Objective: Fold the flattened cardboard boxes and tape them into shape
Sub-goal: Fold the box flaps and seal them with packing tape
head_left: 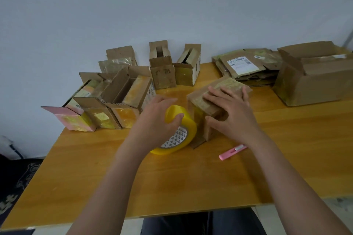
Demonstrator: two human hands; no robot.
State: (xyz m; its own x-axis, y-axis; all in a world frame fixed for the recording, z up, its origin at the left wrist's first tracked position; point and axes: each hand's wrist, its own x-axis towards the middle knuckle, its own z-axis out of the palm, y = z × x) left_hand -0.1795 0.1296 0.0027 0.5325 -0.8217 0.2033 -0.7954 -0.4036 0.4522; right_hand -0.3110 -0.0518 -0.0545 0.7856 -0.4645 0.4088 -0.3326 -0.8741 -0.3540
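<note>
Yellow tape roll [179, 129] gripped in left hand [154, 120], touching the box [215, 97] at table [191, 177] centre, on its left face. Right hand [231, 114] presses spread on top. Box's long axis runs away rightward; likely next strip goes over the top.

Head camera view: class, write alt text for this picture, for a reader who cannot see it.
At a wooden table, a person's left hand grips a yellow tape roll against a small cardboard box, which the right hand steadies from above. A pink utility knife lies nearby; folded boxes stand behind, flattened boxes to the right.
</note>
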